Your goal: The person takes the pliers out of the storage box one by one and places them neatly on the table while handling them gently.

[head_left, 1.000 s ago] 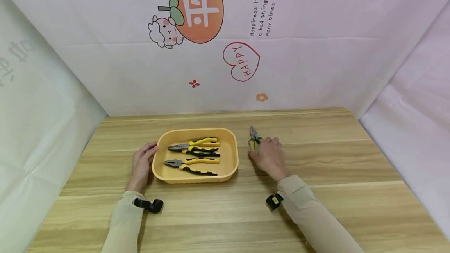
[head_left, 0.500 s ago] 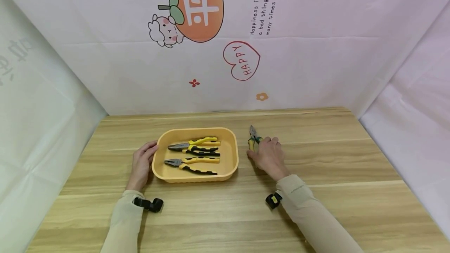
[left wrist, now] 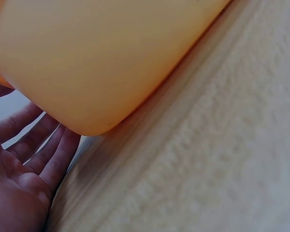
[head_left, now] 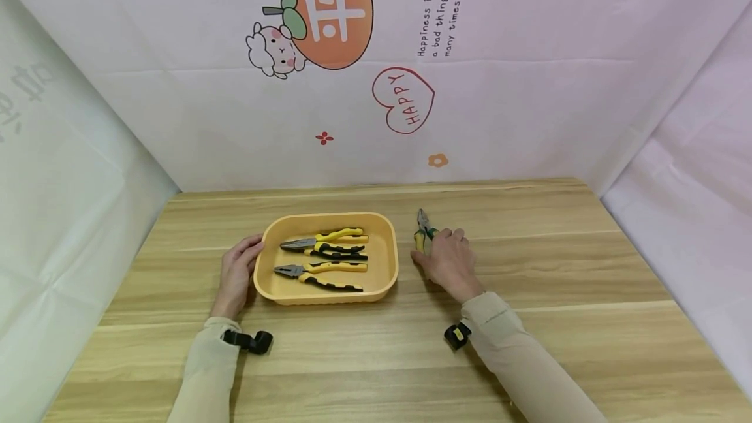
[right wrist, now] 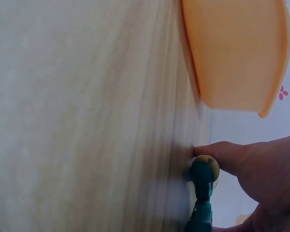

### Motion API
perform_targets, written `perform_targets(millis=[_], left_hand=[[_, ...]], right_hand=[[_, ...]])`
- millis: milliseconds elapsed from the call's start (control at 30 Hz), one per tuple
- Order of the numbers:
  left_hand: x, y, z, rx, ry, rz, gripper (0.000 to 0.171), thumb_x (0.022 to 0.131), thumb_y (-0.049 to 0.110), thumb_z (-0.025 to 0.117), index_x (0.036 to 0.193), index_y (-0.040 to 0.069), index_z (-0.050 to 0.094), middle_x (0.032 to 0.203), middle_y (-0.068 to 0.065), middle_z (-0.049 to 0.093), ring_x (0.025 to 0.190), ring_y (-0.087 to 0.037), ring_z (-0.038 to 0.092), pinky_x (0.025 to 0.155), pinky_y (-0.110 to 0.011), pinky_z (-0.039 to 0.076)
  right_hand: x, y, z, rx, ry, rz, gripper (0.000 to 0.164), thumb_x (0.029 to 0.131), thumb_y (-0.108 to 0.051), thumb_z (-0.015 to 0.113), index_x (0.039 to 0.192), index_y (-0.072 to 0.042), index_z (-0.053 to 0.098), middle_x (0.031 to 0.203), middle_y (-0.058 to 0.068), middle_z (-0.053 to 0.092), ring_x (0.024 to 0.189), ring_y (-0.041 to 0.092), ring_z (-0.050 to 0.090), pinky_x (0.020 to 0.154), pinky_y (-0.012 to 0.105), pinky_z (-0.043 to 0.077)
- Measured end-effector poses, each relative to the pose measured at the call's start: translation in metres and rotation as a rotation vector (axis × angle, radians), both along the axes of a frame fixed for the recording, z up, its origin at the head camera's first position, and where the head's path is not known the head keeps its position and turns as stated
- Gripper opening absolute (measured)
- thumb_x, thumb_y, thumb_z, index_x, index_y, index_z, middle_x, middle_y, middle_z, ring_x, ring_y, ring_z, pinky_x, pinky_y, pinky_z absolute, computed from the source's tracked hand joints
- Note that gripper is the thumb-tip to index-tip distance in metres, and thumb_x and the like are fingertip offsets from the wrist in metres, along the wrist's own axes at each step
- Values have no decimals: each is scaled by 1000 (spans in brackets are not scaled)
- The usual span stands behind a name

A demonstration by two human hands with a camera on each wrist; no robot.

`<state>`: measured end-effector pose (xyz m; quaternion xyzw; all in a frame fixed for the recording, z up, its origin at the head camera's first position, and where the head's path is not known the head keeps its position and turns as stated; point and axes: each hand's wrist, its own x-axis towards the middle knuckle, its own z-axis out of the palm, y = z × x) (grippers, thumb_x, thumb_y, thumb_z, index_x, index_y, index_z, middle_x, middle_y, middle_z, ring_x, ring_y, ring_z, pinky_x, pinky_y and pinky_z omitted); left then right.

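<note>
A yellow plastic tray (head_left: 384, 260) stands on the table with pliers lying in it. Long-nosed pliers (head_left: 301, 245) with yellow-and-black handles overlap another set of handles beneath them; combination pliers (head_left: 331, 267) lie nearer the front. At the tray's left end, my left hand (head_left: 236, 274) rests its extended fingers (left wrist: 58, 154) against the wall. Right of the tray, my right hand (head_left: 451, 262) grips the handles of small pliers (head_left: 423, 222), green and yellow, whose nose points to the back. Thumb and fingers span the handles (right wrist: 203, 181) close over the tabletop.
The wooden table (head_left: 352, 358) ends at a white printed cloth (head_left: 517, 123) behind, with more cloth at both sides. Each wrist carries a black camera on a strap, the left camera (head_left: 261, 343) and the right camera (head_left: 457, 336).
</note>
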<state>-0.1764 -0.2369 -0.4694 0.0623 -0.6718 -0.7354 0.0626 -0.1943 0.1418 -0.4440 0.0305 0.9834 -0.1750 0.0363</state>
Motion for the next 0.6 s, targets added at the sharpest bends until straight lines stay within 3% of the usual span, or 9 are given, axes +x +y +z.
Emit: perform_targets(millis=[600], left_hand=[[0, -2, -2, 6, 10, -2, 39, 106, 12, 54, 132, -16, 55, 109, 5, 67, 97, -7, 69, 86, -20, 56]], right_hand=[[5, -1, 0, -4, 19, -14, 66, 90, -55, 71, 98, 7, 50, 90, 19, 43, 70, 30, 51, 52, 37, 43]])
